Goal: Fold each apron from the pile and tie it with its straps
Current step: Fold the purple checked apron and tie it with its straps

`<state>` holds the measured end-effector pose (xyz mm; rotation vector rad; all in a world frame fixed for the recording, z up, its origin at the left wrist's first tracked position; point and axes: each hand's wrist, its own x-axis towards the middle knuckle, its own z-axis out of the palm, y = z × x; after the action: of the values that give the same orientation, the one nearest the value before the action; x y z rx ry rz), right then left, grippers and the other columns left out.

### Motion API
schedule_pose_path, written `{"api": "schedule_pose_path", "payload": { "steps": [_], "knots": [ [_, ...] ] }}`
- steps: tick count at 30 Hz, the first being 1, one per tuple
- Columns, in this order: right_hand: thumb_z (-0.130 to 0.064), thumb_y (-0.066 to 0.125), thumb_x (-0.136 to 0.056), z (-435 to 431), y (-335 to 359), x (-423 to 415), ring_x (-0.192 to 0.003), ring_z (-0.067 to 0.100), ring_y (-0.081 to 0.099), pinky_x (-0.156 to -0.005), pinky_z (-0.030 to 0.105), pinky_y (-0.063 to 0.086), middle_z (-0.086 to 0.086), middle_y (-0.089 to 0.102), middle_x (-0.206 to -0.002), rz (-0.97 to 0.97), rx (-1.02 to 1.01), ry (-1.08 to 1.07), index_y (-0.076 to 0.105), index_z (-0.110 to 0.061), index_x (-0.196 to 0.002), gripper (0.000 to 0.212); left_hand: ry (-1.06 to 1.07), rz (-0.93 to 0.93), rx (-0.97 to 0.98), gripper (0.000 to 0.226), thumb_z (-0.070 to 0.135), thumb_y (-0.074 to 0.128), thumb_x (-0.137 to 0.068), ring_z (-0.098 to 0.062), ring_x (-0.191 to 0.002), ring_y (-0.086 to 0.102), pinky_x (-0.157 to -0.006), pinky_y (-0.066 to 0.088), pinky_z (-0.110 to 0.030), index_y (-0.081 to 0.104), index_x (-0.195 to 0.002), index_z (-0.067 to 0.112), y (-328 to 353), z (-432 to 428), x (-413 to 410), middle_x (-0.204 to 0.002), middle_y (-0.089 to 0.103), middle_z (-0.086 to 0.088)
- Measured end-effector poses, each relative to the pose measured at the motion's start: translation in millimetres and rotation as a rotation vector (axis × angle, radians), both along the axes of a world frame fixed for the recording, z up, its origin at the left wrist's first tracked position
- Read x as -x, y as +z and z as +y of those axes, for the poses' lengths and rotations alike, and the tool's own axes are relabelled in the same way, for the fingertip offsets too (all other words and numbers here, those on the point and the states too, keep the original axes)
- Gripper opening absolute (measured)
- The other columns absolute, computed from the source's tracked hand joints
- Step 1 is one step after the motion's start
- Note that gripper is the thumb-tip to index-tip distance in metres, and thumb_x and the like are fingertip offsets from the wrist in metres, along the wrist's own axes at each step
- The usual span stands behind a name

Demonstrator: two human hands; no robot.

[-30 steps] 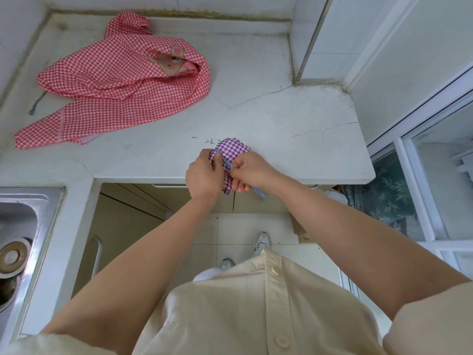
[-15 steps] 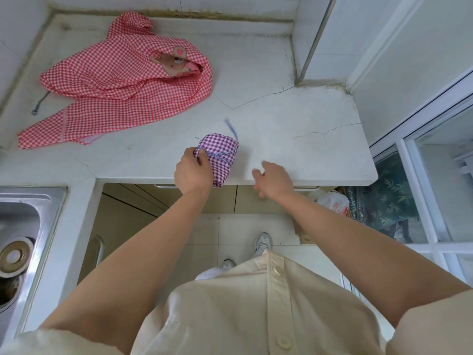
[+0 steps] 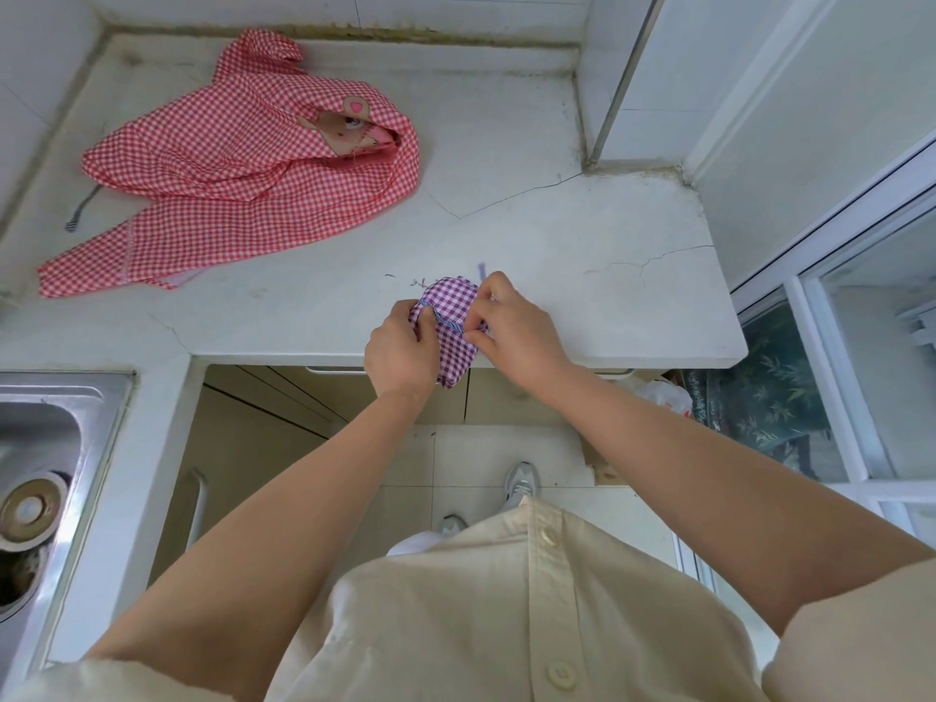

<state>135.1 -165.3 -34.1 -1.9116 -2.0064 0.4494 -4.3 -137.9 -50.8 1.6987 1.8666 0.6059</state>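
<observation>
A small folded bundle of purple gingham apron is held at the front edge of the white counter. My left hand grips its left side, fingers curled round the cloth. My right hand pinches the blue striped strap that crosses the bundle. A loose end of the strap pokes out behind the bundle. A red gingham apron lies crumpled and unfolded at the back left of the counter.
A steel sink sits at the lower left. A wall corner and window frame bound the counter on the right. Below the counter edge are cabinet doors and a tiled floor with my shoes.
My right hand, which had swung away to the right half a second ago, has come back onto the bundle and taken hold of the strap. The left hand kept its grip.
</observation>
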Motion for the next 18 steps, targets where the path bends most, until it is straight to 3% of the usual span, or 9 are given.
{"api": "schedule_pose_path", "payload": {
  "steps": [4, 7, 9, 12, 15, 18],
  "knots": [
    [-0.018, 0.049, -0.101, 2.3, 3.0, 4.7, -0.074, 0.016, 0.057, -0.071, 0.032, 0.047, 0.004, 0.064, -0.092, 0.227, 0.078, -0.061, 0.057, -0.008, -0.099, 0.013, 0.049, -0.022, 0.000, 0.037, 0.034, 0.041, -0.103, -0.027, -0.098, 0.065, -0.075, 0.047, -0.031, 0.058, -0.128, 0.012, 0.7, 1.4, 2.1, -0.113, 0.069, -0.008],
    [-0.014, 0.042, -0.102, 0.4, -2.1, 10.4, -0.060, 0.015, 0.044, -0.064, 0.031, 0.042, 0.002, 0.051, -0.070, 0.490, 0.318, -0.192, 0.048, -0.011, -0.083, 0.020, 0.076, -0.041, -0.023, 0.036, 0.033, 0.042, -0.103, -0.027, -0.099, 0.065, -0.075, 0.046, -0.031, 0.058, -0.127, 0.012, 3.8, 1.7, 0.1, -0.114, 0.069, -0.007],
    [-0.012, 0.042, -0.102, -0.3, -3.8, 14.5, -0.053, 0.013, 0.032, -0.052, 0.026, 0.037, 0.000, 0.034, -0.063, 0.825, 0.486, -0.383, 0.039, -0.016, -0.072, 0.030, 0.080, -0.054, -0.037, 0.036, 0.033, 0.042, -0.103, -0.027, -0.099, 0.065, -0.078, 0.048, -0.034, 0.058, -0.127, 0.011, 3.0, -1.3, -0.6, -0.113, 0.069, -0.007],
    [-0.026, 0.060, -0.097, -0.3, -1.7, 9.5, -0.038, 0.006, 0.025, -0.043, 0.020, 0.028, -0.004, 0.031, -0.055, 1.287, 0.681, -0.634, 0.048, -0.015, -0.078, 0.024, 0.070, -0.154, -0.044, 0.035, 0.032, 0.043, -0.103, -0.023, -0.095, 0.064, -0.079, 0.051, -0.036, 0.059, -0.126, 0.011, 2.3, -6.2, -2.1, -0.109, 0.069, -0.006],
    [-0.045, 0.069, -0.086, -3.1, -3.8, -1.1, -0.044, 0.005, 0.026, -0.041, 0.017, 0.026, -0.005, 0.045, -0.060, 1.417, 0.803, -0.599, 0.053, -0.014, -0.087, 0.035, -0.048, -0.322, -0.008, 0.033, 0.031, 0.045, -0.103, -0.016, -0.094, 0.063, -0.081, 0.055, -0.040, 0.060, -0.124, 0.012, 0.2, -6.7, -2.3, -0.109, 0.069, -0.002],
    [-0.037, 0.070, -0.087, -6.4, -6.4, -9.2, -0.044, 0.003, 0.035, -0.037, 0.015, 0.026, -0.005, 0.058, -0.066, 1.378, 0.765, -0.566, 0.055, -0.012, -0.093, 0.030, -0.153, -0.585, 0.135, 0.029, 0.029, 0.047, -0.102, -0.015, -0.099, 0.065, -0.083, 0.057, -0.037, 0.061, -0.123, 0.015, -0.5, -4.5, 1.6, -0.109, 0.069, 0.001]
  ]
}}
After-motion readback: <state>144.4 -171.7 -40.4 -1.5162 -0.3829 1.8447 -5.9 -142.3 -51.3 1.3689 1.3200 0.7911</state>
